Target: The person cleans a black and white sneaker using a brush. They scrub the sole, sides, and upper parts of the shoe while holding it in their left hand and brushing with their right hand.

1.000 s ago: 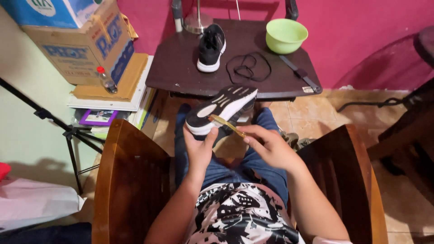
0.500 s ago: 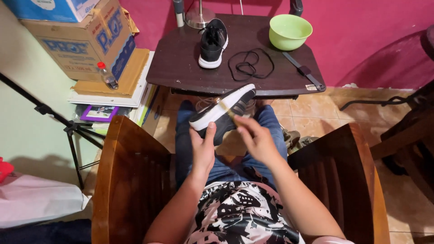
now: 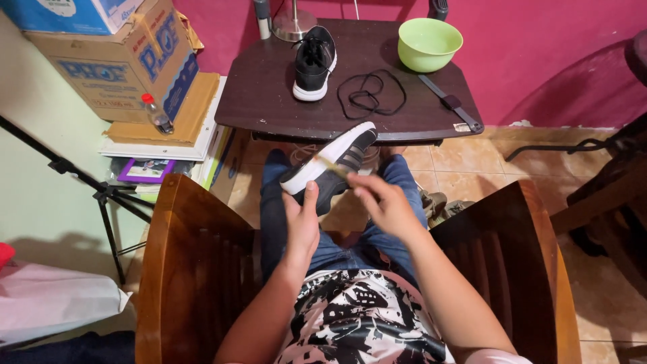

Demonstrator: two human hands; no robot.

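Note:
I sit in a wooden armchair (image 3: 189, 269) and look down at my lap. My left hand (image 3: 301, 222) grips a black sneaker with a white sole (image 3: 330, 158) from below, tilted on its side above my knees. My right hand (image 3: 384, 202) pinches a thin yellowish stick-like tool (image 3: 330, 166), and its tip rests on the sneaker's side. A second black sneaker (image 3: 314, 62) stands upright on the dark table (image 3: 269, 101), beside a loose black lace (image 3: 369, 93), a green bowl (image 3: 428, 43) and a dark flat strip-like tool (image 3: 450, 102).
Cardboard boxes (image 3: 114, 61), a small bottle (image 3: 156, 113) and stacked books stand at the left. A black tripod leg (image 3: 101, 195) crosses the floor. A lamp base (image 3: 294, 23) sits at the table's back edge. Dark furniture (image 3: 606, 195) stands at the right on the tile floor.
The shoe has turned from sole-up onto its side, showing the white sole's edge. My right hand moved forward and up, bringing the stick against the shoe's side.

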